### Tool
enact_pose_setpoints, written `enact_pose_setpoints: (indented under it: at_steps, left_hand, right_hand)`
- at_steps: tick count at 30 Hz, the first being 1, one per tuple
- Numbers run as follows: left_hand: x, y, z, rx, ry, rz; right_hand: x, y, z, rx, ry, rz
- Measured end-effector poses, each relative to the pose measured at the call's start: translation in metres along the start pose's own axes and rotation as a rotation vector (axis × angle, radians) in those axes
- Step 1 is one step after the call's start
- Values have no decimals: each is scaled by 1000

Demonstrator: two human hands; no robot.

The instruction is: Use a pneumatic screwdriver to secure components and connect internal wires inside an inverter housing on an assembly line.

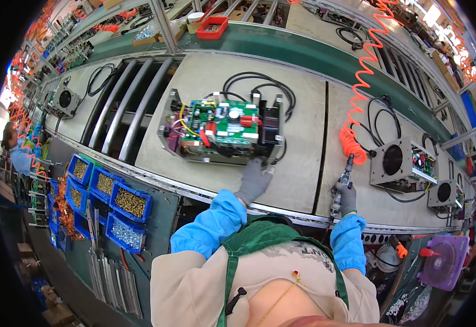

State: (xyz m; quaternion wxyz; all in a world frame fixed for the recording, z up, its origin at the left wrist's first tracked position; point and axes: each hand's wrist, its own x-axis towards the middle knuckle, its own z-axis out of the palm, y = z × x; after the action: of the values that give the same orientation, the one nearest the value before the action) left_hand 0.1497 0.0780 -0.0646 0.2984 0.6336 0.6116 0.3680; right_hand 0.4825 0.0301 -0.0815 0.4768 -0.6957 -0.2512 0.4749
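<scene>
An open-frame electronic unit (227, 121) lies on the grey workbench plate in front of me. It has a green circuit board on top, coloured wires, and a black fan at its right end. My left hand (254, 181), in a grey glove, touches the unit's near right edge with fingers stretched out and the thumb apart. In my gloved right hand (347, 198) is a pneumatic screwdriver (346, 179), held upright to the right of the unit. An orange coiled air hose (352, 147) hangs just beyond the tool. Black cables (270, 82) loop behind the unit.
Blue bins (132, 201) of brass and silver fasteners stand at the left, near long metal strips (113, 278). Bare rollers (134, 106) lie left of the plate. More fan units (393, 163) sit to the right. A red tray (212, 28) stands at the back; a purple fan (444, 261) is at lower right.
</scene>
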Motion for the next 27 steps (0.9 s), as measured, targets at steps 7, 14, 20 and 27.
enact_pose_setpoints:
  at_steps: [7, 14, 20, 27]
  left_hand:
    - [-8, 31, 1, -126, -297, 11]
    - [-16, 21, -29, -133, -468, 179]
    - [-29, -12, -110, -157, -537, -55]
    - [-42, -51, -149, -209, -106, -222]
  right_hand:
    - [7, 6, -15, -35, 34, -6]
    - [14, 7, -27, -27, 35, 6]
    - [24, 5, -26, -161, 101, 5]
    - [15, -24, 63, -134, -117, 113]
